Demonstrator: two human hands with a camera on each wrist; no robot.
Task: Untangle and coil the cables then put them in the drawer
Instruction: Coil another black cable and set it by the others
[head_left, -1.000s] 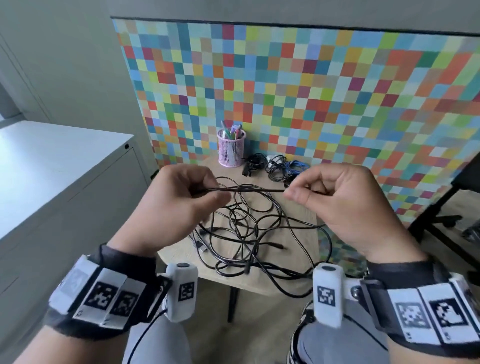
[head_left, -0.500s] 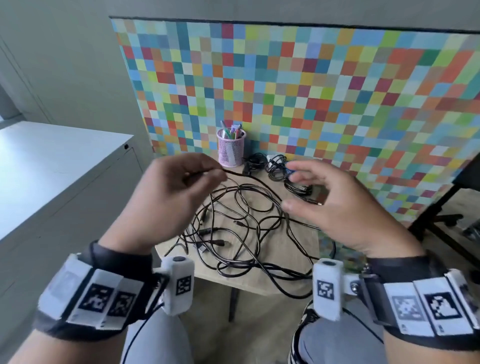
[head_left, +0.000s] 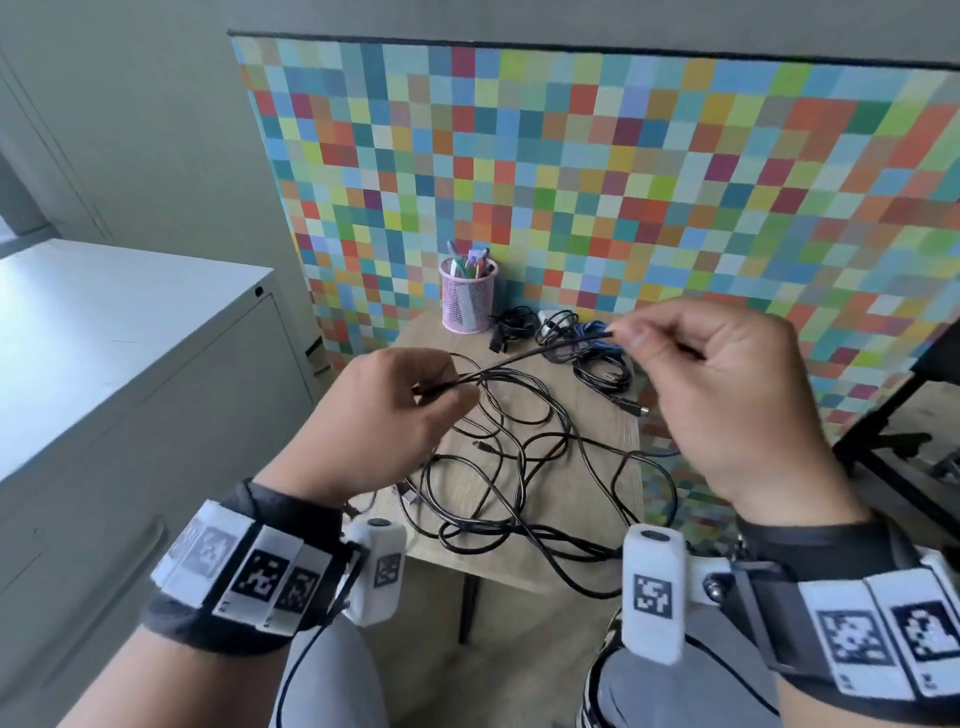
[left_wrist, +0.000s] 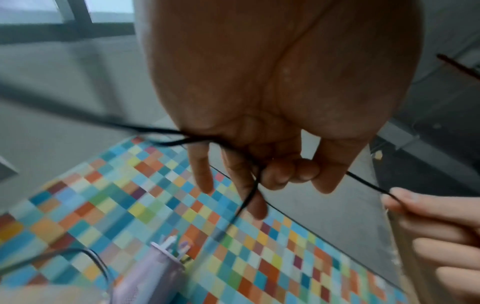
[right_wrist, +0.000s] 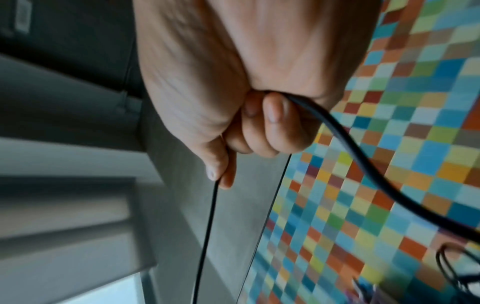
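A heap of tangled black cables (head_left: 519, 483) sprawls over the small wooden table (head_left: 582, 499). One black cable (head_left: 535, 353) runs taut through the air between both hands. My left hand (head_left: 395, 410) holds it with curled fingers (left_wrist: 283, 174), and a strand hangs down from them. My right hand (head_left: 691, 374), higher and to the right, pinches the cable between thumb and forefinger (right_wrist: 215, 172); another stretch leaves its closed fist (right_wrist: 363, 164). Coiled cables, black (head_left: 514, 325) and blue (head_left: 592, 332), lie at the table's back edge. No drawer is plainly seen.
A pink mesh pen cup (head_left: 466, 297) stands at the table's back left, against the chequered coloured panel (head_left: 623, 182). A grey metal cabinet (head_left: 104, 364) fills the left side. A dark chair frame (head_left: 904, 415) is at the right. Some cable loops hang over the table's front edge.
My right hand, which had let go and hovered with spread fingers, has taken the cable again and drawn it up and to the right. My left hand kept its hold.
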